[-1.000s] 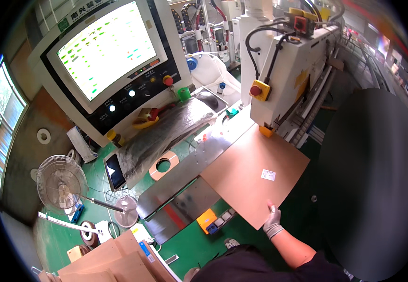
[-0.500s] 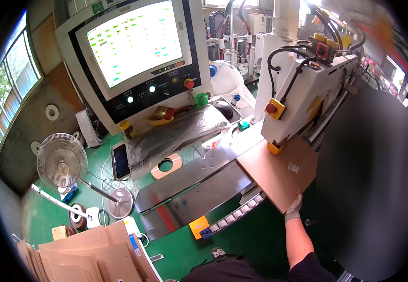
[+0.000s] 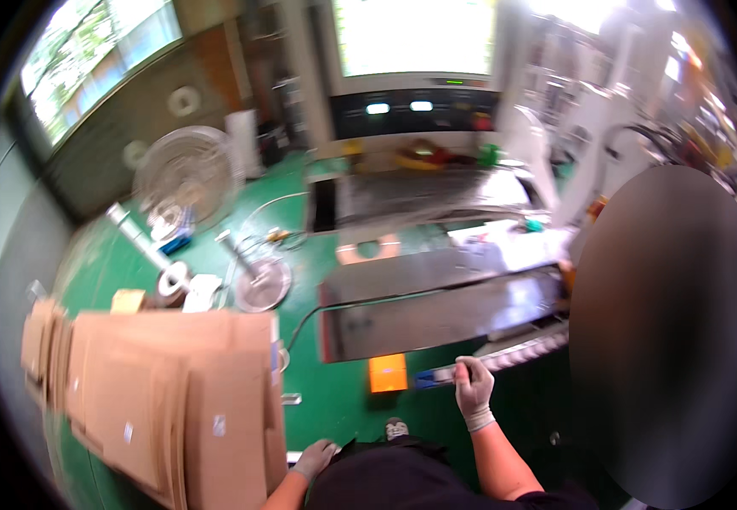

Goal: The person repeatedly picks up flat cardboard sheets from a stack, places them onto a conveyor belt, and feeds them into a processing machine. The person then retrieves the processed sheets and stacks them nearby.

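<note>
My right hand (image 3: 474, 393), in a light glove, is raised just in front of the metal work table (image 3: 436, 319). Its fingers are curled in and nothing shows in them. Just beyond it runs a rail with a row of pale rollers (image 3: 525, 350), ending in a blue tip. My left hand (image 3: 316, 459), also gloved, is low beside my body, to the right of the upright stack of brown panels (image 3: 228, 399). Motion blur smears its fingers, so their closing is unclear. I see a gap between that hand and the panels.
A control cabinet with a lit screen (image 3: 415, 38) stands behind the table. At the left are a fan (image 3: 188, 174) and its round base (image 3: 263, 285). An orange block (image 3: 388, 373) is below the table's front edge. A dark blurred oval (image 3: 674, 340) hides the right side.
My view has swung left. The right hand has let go of the brown panel by the machine and come away from it. My left hand and more of the stack have come into view.
</note>
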`<state>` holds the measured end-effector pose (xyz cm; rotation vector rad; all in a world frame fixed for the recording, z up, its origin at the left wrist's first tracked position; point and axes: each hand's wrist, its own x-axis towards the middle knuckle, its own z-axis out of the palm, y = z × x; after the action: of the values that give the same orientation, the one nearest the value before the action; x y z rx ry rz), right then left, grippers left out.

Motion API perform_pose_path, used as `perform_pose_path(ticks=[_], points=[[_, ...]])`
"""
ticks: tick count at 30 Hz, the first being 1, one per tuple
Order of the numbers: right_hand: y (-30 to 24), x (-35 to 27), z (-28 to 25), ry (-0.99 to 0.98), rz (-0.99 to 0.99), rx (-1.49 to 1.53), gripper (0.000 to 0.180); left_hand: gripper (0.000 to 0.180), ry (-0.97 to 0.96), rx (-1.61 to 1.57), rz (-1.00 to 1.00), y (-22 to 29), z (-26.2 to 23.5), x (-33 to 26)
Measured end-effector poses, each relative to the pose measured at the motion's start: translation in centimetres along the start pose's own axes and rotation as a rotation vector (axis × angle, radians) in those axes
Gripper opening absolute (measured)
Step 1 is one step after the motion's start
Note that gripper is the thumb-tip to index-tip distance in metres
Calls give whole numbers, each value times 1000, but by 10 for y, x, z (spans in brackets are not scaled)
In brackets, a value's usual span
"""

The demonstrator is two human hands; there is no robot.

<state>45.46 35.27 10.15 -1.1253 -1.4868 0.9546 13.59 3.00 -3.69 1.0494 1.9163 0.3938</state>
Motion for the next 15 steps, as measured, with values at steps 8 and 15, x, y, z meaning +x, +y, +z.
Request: perform_pose_path(ticks=[8, 15], points=[[-5, -47, 103, -627, -26, -124, 13, 38, 668, -1006, 185, -20, -93, -70], [-26, -95, 161, -872, 111, -23, 12, 22, 1760, -1569, -157, -147, -152, -232]])
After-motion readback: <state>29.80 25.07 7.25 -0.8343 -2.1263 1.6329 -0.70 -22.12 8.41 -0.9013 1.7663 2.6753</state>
